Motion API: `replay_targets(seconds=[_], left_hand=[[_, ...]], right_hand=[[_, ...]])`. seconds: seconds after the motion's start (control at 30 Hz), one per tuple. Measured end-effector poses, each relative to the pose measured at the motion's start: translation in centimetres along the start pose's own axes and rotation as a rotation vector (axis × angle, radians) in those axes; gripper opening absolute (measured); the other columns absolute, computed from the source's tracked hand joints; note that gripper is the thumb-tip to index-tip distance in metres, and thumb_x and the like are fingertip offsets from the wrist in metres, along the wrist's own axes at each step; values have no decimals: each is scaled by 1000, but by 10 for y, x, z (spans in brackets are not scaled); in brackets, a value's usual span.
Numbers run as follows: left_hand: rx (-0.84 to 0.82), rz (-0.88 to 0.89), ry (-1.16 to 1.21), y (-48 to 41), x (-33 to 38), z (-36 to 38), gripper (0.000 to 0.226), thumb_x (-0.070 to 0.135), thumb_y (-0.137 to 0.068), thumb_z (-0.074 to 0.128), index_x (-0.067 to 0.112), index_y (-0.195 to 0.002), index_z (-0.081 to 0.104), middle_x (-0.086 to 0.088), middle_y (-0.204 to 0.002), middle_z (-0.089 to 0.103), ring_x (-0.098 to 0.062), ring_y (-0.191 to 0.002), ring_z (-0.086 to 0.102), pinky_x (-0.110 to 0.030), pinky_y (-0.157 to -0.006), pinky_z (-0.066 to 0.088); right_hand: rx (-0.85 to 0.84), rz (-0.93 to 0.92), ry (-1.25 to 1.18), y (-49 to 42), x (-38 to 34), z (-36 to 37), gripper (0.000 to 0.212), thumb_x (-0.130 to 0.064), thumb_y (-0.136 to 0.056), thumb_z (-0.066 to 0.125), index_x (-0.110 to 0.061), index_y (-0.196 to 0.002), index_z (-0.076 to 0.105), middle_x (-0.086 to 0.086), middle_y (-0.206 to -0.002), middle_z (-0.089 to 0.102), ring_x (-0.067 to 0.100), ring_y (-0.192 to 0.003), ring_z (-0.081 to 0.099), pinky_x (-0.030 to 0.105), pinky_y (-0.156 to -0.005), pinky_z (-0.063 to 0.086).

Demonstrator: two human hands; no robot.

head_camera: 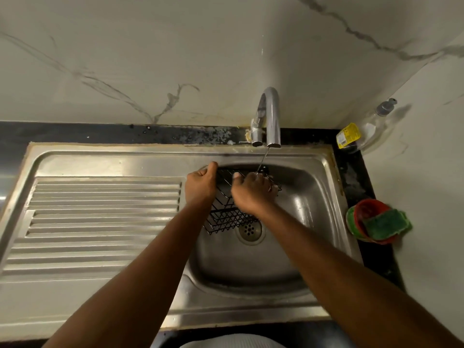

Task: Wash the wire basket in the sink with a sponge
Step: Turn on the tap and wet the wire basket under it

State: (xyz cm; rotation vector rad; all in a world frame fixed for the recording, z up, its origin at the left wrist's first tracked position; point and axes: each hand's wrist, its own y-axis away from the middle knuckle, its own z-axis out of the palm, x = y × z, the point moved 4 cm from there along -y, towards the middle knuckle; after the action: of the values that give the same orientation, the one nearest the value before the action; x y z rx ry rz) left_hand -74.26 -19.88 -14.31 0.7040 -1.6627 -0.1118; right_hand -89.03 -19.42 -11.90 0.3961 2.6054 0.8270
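**Both hands on the basket under the running tap**

The fingers (212, 167) of the left hand (200, 183) are curled tight round the left top edge of the black wire basket (226, 217), thumb on top. The right hand (251, 192) lies over the basket's opposite top edge, its fingers bent down round the wire; how firmly it grips I cannot tell, since the back of the hand hides the fingertips. Both bare forearms reach in from the near side.

The basket stands tilted in the steel sink (306, 222), directly below the tap (270, 116), its upper edge toward the tap and its lower end touching the bottom just beside the drain (249, 230). A thin stream of water (263, 159) falls from the tap onto the right hand's knuckles.

The green sponge (385, 223) is well to the right of the tap and nearer the person, resting in a red bowl (364, 209) on the dark counter outside the sink. Close to the tap's right, in the corner, stands a clear pump bottle (376, 124) with a yellow label. Left of the tap stretches the ribbed draining board (100, 217).
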Motion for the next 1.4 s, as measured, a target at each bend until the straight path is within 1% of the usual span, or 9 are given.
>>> replay_targets(seconds=[0.17,0.37,0.57,0.63,0.73,0.83,1.03,1.23,1.4], left_hand=[[-30,-9,115,4,-7,1,39,31,-101,55,0,-89,76,-8,-75,73,-5,-56,62,-18,-52,48],[-93,-30,87,8,-8,-1,41,52,-93,62,11,-96,67,-10,-75,57,-22,-66,45,-29,-51,36],[-121,-55,84,0,-10,-8,46,64,-81,65,19,-80,71,-10,-75,65,-28,-69,57,-49,-62,52],[-103,-54,88,-1,-9,-11,42,66,-80,62,26,-72,72,-8,-72,64,-27,-69,58,-48,-63,53],[-101,-64,128,5,-11,-17,44,57,-91,51,18,-77,67,0,-60,59,-23,-63,56,-33,-57,46],[-137,-100,190,5,-21,-24,43,43,-105,40,15,-87,67,-1,-63,64,-17,-62,59,-28,-53,47],[-122,-161,245,-2,-33,-30,35,46,-99,43,16,-93,61,-14,-86,55,-28,-78,52,-33,-61,44],[-138,-100,183,3,-37,-24,33,35,-109,41,12,-97,61,-4,-67,60,-13,-59,57,-23,-48,47],[-202,72,-65,-5,-36,-24,34,26,-109,51,4,-86,65,-10,-71,62,-17,-58,61,-28,-55,52]], right_hand=[[49,-134,61,19,-30,3,79,-60,-104,9,-7,-164,13,20,-171,6,36,-159,0,64,-120,-15],[-18,226,-90,-64,44,-14,94,-74,-95,19,-9,-163,20,21,-168,20,40,-155,20,67,-123,4],[-19,264,-311,-35,59,-55,50,-41,-113,30,-3,-134,55,15,-119,62,19,-101,61,24,-76,36],[28,221,-367,-51,69,-54,47,-47,-111,32,-10,-125,59,6,-100,61,14,-81,58,25,-69,43],[-99,179,-537,-62,72,-44,60,-67,-100,40,-19,-131,60,9,-122,65,24,-110,61,41,-101,48],[-164,107,-686,-71,88,-42,74,-80,-81,59,-28,-134,62,3,-133,62,27,-122,56,51,-103,48],[-303,51,-835,-57,101,-29,44,-50,-97,55,-26,-134,63,7,-127,64,26,-117,53,51,-103,41],[-168,50,-826,-69,102,-34,21,-34,-94,56,-24,-76,59,4,-91,68,18,-91,55,39,-82,39],[-135,-119,-620,-65,69,-66,6,-21,-88,48,-24,-85,51,3,-87,50,20,-80,42,37,-74,38]])
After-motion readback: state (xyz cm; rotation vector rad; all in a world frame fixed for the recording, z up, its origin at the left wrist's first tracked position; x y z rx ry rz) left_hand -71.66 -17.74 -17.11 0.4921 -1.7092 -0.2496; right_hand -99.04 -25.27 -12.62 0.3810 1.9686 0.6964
